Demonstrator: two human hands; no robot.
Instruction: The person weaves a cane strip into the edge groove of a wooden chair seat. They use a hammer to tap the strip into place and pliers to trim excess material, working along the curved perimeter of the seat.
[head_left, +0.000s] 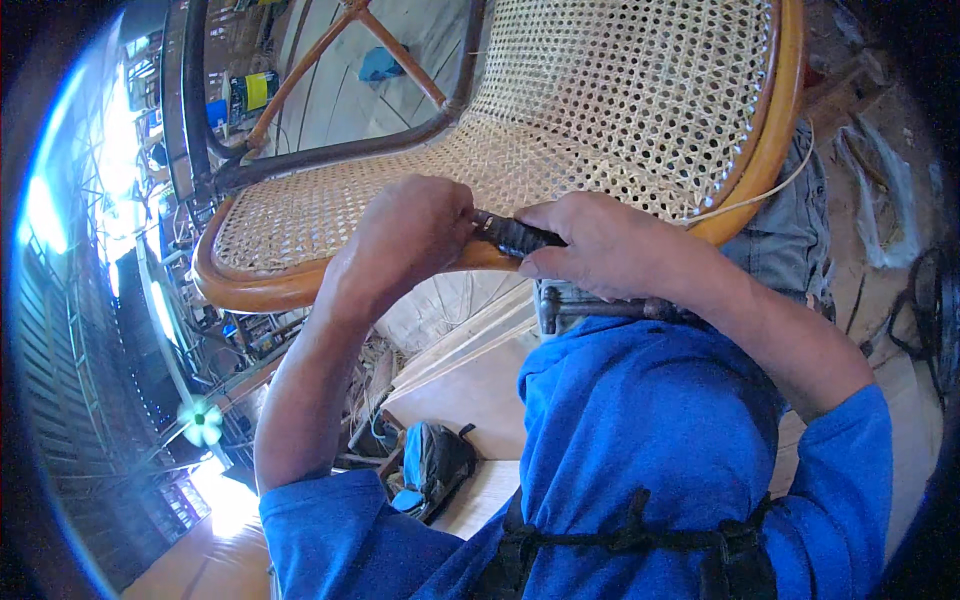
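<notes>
Openly woven cane [620, 100] fills a curved frame [270, 291].

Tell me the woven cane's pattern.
The woven cane is a pale lattice with small holes, clearest in head view.

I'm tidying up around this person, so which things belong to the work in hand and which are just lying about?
Belong to the work, it seems:
dark tool, in the right hand, its other end at the left hand
cane-woven chair
pale strand at its edge

Apparently just lying about:
black-and-blue bag
clear plastic
</notes>
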